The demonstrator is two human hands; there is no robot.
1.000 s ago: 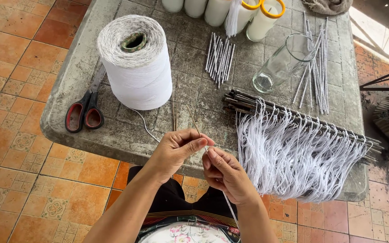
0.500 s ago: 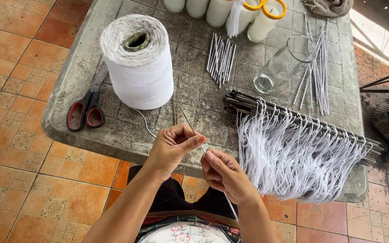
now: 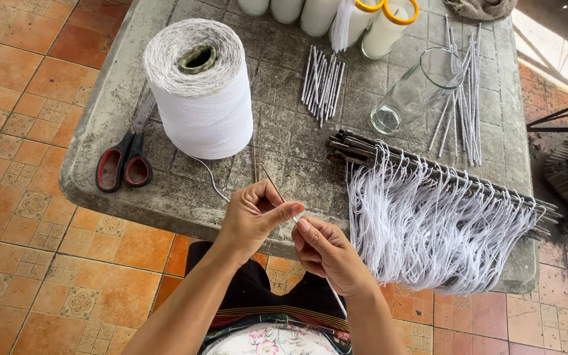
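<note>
My left hand pinches a thin wooden stick that points away over the table edge. My right hand holds the stick's near end, where white string is wound on; the string trails from the big white spool. Both hands hover just off the front edge of the grey table. To the right lies a bundle of dark sticks with white string loops hanging from them over the table edge.
Red-handled scissors lie left of the spool. A tipped glass jar, wrapped white sticks, more sticks and white candles sit farther back. Orange tiled floor surrounds the table.
Both hands have shifted slightly up and left, the stick turning a little between my fingers. Nothing on the table has moved.
</note>
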